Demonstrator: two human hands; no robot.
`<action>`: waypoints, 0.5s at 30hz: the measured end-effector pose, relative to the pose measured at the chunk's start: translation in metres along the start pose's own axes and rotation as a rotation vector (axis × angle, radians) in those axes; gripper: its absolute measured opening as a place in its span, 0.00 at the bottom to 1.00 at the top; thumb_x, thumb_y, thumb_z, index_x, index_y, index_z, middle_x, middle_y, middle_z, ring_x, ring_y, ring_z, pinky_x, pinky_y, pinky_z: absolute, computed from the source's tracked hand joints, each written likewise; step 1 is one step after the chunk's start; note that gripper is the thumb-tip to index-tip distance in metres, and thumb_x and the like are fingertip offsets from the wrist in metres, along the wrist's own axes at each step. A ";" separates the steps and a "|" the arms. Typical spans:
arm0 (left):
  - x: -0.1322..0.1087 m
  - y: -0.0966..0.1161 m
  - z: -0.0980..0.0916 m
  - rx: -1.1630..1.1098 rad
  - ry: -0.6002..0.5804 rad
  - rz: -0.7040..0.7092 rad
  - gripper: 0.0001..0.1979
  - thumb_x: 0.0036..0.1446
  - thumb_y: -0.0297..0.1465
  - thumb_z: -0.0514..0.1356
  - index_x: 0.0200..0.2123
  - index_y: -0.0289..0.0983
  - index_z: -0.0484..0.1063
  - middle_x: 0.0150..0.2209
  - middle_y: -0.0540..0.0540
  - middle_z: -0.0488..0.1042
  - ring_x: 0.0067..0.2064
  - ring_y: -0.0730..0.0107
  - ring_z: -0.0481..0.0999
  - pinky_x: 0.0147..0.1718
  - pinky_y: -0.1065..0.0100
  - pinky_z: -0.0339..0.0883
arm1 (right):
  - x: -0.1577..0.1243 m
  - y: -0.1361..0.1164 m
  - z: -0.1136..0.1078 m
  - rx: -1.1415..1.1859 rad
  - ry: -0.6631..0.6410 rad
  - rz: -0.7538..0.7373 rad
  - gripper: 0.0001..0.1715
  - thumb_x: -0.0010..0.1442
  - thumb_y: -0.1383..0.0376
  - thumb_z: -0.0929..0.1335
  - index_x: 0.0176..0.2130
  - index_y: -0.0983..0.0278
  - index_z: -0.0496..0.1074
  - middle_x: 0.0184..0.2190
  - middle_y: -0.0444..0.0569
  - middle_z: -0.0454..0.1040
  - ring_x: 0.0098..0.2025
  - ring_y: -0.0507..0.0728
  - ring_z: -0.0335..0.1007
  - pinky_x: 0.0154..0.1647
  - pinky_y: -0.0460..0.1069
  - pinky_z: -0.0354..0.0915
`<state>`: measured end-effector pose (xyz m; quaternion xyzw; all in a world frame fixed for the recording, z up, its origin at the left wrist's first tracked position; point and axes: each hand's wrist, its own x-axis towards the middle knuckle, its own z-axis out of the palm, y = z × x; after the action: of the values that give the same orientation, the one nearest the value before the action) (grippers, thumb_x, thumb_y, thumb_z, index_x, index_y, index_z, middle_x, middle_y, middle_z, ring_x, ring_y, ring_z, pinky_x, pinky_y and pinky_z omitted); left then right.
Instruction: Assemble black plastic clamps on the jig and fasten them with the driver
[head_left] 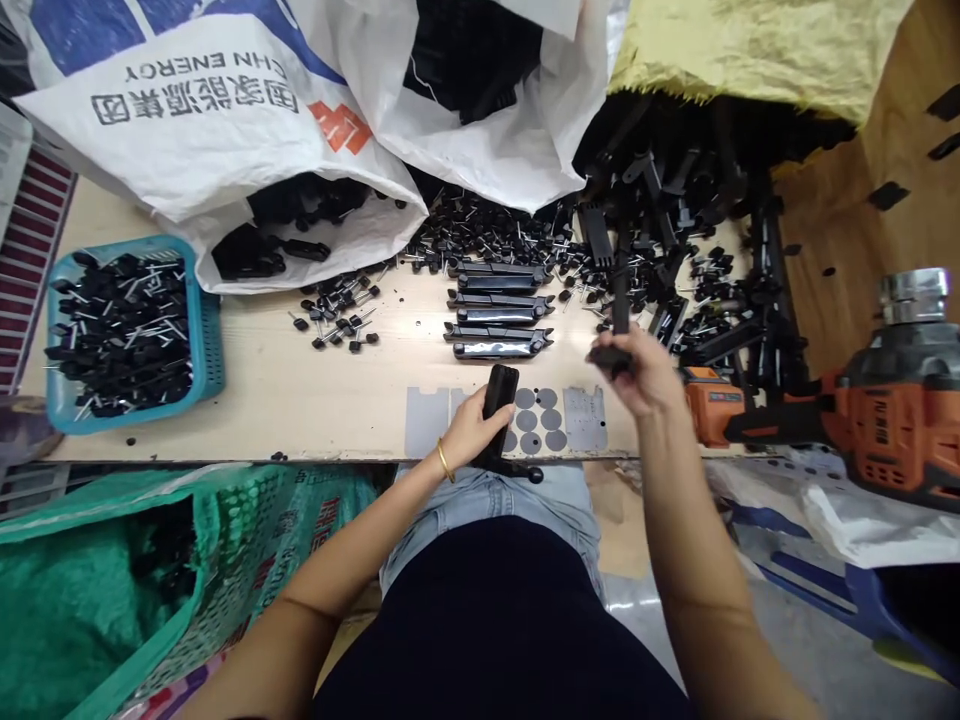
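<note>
While gripping an elongated black plastic body [502,387] in the closed left hand [471,430], at the near edge of the wooden tabletop [360,390], points its far end away from the light-blue jeans [427,515] and slightly rightward, on a long axis almost straight out. Has a knob-ended black arm [534,475] at its near end, directed right, over the jeans. Wears a gold bangle [445,461] behind that hand. Around it, has grey flat pieces [427,422] in a row, some rectangular, others round. Slightly farther out, closes the right hand [637,370] on a small black part [611,357], blurred; cannot tell its exact shape, nor whether joined to the slim black bar [621,300] just past it, directed straight away. Well to the right, has an orange-and-black cordless drill [885,410]. Beyond the left hand, has three long black housings [499,340] in parallel, with long axes left to right. At far left, has a blue plastic basket [212,345] of black knobs [124,330] with metal pins. Farthest away, has white woven sacks [202,150] and a yellow sack [757,50].
</note>
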<state>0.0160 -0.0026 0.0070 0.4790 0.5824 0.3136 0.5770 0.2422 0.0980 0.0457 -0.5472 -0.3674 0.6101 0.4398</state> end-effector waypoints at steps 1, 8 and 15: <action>0.000 -0.001 0.004 -0.019 -0.017 -0.018 0.13 0.58 0.37 0.57 0.41 0.34 0.70 0.28 0.49 0.75 0.30 0.68 0.75 0.30 0.68 0.68 | -0.016 0.009 0.013 0.026 -0.038 0.060 0.12 0.48 0.62 0.70 0.34 0.61 0.67 0.25 0.40 0.67 0.27 0.51 0.68 0.34 0.52 0.73; -0.020 0.006 0.011 0.186 -0.015 0.033 0.10 0.57 0.35 0.58 0.40 0.36 0.72 0.33 0.47 0.76 0.37 0.63 0.76 0.37 0.67 0.68 | -0.060 0.033 0.082 0.155 0.054 0.100 0.24 0.52 0.48 0.69 0.22 0.62 0.60 0.32 0.51 0.78 0.38 0.58 0.76 0.36 0.50 0.72; -0.034 0.016 0.013 0.229 -0.011 0.052 0.10 0.57 0.31 0.57 0.42 0.36 0.70 0.35 0.47 0.77 0.38 0.64 0.77 0.37 0.69 0.68 | -0.066 0.023 0.093 0.182 -0.024 0.188 0.25 0.51 0.45 0.69 0.22 0.63 0.64 0.28 0.51 0.80 0.31 0.59 0.77 0.30 0.50 0.72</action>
<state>0.0275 -0.0307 0.0322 0.5583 0.5988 0.2573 0.5134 0.1476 0.0316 0.0591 -0.5296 -0.2626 0.6861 0.4241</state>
